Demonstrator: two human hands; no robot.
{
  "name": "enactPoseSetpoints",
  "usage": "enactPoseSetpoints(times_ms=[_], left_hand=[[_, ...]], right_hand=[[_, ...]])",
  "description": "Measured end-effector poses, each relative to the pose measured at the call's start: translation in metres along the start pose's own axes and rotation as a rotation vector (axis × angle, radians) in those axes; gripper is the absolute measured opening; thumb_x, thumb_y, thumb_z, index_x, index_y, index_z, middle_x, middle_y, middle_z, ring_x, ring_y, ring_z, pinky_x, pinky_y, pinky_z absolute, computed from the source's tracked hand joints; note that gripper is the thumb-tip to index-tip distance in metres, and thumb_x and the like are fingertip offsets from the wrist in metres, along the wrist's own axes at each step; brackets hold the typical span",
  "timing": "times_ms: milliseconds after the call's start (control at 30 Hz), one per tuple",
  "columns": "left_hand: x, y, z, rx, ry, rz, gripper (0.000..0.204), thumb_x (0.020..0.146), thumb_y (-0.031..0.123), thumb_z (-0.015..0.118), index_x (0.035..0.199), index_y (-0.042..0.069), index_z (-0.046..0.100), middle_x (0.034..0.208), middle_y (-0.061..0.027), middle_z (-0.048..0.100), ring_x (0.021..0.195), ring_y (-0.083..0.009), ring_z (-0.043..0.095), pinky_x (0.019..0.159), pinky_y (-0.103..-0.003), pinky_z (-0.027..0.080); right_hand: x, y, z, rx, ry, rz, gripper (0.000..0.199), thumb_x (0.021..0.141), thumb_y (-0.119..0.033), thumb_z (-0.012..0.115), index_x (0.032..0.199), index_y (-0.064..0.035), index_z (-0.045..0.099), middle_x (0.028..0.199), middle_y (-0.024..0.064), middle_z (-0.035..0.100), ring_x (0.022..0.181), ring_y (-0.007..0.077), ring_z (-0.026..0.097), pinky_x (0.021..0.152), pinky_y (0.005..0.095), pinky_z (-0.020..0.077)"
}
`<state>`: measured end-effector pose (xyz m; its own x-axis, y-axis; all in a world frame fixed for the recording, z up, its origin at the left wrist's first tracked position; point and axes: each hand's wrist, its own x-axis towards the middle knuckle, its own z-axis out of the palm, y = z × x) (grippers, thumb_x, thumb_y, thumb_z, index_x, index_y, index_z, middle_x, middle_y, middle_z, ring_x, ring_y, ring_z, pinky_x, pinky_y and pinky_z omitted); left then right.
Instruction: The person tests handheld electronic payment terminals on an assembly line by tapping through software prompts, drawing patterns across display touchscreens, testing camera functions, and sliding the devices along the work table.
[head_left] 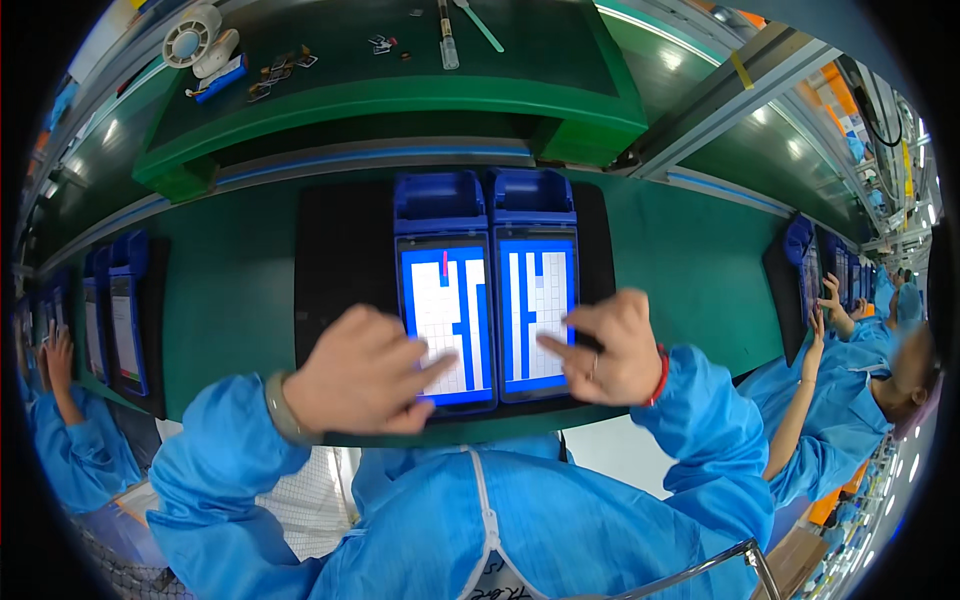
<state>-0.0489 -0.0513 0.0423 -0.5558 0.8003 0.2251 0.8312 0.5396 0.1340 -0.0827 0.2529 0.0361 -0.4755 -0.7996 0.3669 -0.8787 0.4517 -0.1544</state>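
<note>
Two blue handheld terminals with touch screens lie side by side in front of me, a left terminal [475,397] and a right terminal [534,214]. Both screens show a white grid partly filled with blue bars; a short red mark sits near the top of the left one. My left hand [362,370] is over the lower left screen, index finger stretched out and the others loosely bent, holding nothing. Over the right screen, my right hand [618,350] points its index finger at the grid, fingers apart and empty. Slight blur hides whether the fingertips touch the glass.
A black mat [345,235] lies under the terminals. Beyond it, a raised green shelf [400,105] carries a white tape roll [192,36], small parts, a brush-like tool [448,45] and a pale green stick [480,25]. Co-workers handle similar terminals at both sides.
</note>
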Motion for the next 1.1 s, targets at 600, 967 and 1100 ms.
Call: enactPoseSetpoints(times_ms=[600,967,1100], left_hand=[[-0.018,0.017,0.012,-0.078,0.087,0.200,0.034,0.085,0.037,0.050,0.101,0.012,0.066,0.079,-0.0004,0.049,0.073,-0.0129,0.045,0.066,-0.030,0.038],[0.012,-0.063,0.000,0.078,0.236,-0.124,0.032,0.073,0.029,0.059,0.099,0.013,0.067,0.083,-0.0058,0.050,0.076,-0.0221,0.045,0.068,-0.036,0.038],[0.015,-0.060,0.004,0.082,0.283,-0.154,0.032,0.073,0.030,0.060,0.097,0.010,0.067,0.083,-0.0061,0.051,0.075,-0.0220,0.045,0.067,-0.036,0.039]], right_hand=[[-0.028,-0.012,-0.001,0.094,-0.024,-0.163,0.026,0.064,-0.019,0.063,0.089,-0.0140,0.072,0.094,0.0050,0.060,0.080,0.0162,0.049,0.082,0.0351,0.0369],[0.025,0.045,0.006,-0.005,0.106,0.077,0.020,0.073,-0.013,0.061,0.090,-0.0116,0.071,0.104,0.0091,0.056,0.086,0.0218,0.049,0.079,0.0364,0.0348],[0.030,0.043,0.010,-0.019,0.140,0.169,0.021,0.074,-0.011,0.060,0.092,-0.0098,0.071,0.103,0.0096,0.056,0.086,0.0223,0.047,0.078,0.0360,0.0346]])
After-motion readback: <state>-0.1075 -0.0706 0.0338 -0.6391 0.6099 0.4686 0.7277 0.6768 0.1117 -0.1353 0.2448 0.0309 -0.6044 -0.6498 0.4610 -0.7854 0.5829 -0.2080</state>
